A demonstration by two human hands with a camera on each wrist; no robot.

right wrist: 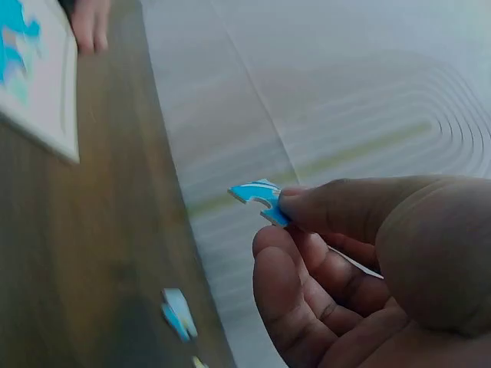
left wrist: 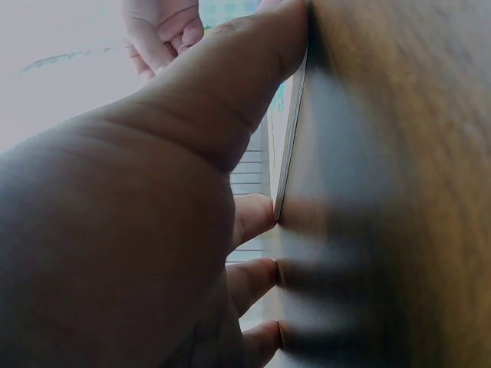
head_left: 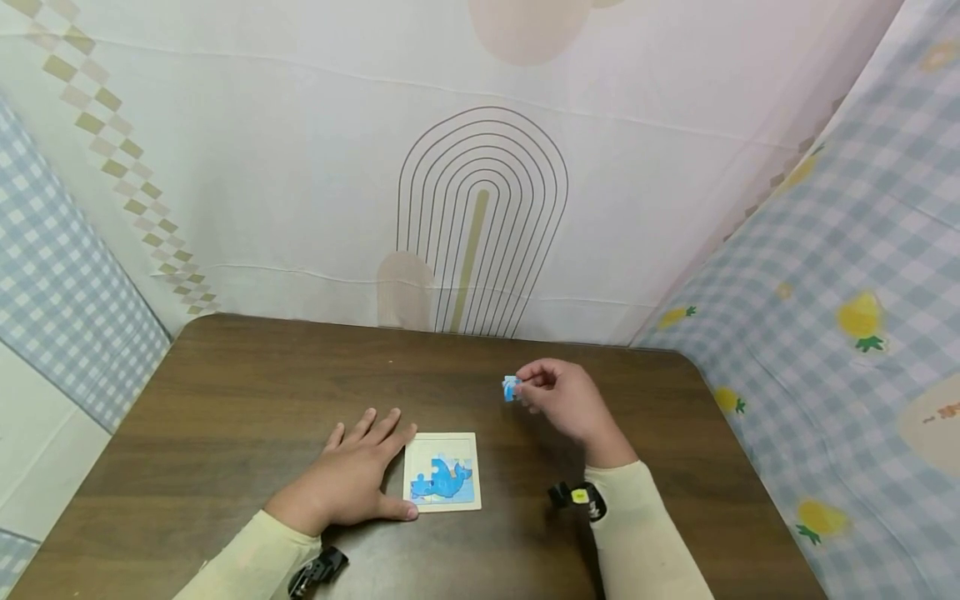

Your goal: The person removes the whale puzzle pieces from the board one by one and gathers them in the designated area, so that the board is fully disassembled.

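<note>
A square wooden jigsaw board (head_left: 442, 444) with a pale rim lies on the table, its lower part filled with blue pieces showing a whale-like animal. My left hand (head_left: 348, 483) rests beside it, fingers spread, with thumb and index fingertip at the board's left edge. In the left wrist view the fingertips (left wrist: 261, 280) press on the tabletop next to the board's thin edge. Up and right of the board, my right hand (head_left: 566, 400) pinches a small blue-and-white jigsaw piece (right wrist: 257, 193) between thumb and fingers. A notch shows in that piece's side.
Another blue-and-white piece (right wrist: 179, 314) lies on the table under the right hand, with a bit of a further one (right wrist: 199, 362) at the frame's bottom edge. The brown table (head_left: 300, 367) meets a patterned cloth (head_left: 300, 208) behind; checked cloth (head_left: 847, 333) hangs at the right.
</note>
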